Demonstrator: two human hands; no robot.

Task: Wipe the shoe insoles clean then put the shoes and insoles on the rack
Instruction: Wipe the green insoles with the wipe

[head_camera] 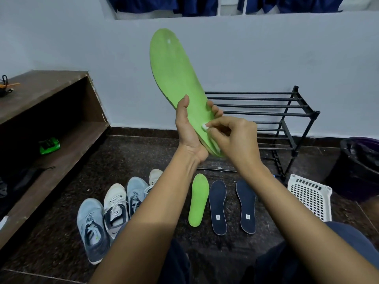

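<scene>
wiping under way: left hand grips the green insole by its heel, right hand pinches a white wad to it; next, probably strokes beyond the fingers, toeward.

Wearer's body as seen from the head camera. The left forearm and right forearm are bare to the lower edge of view, as are the left hand and right hand. A plain dark navy garment covers both legs; its cut is indeterminate.
</scene>
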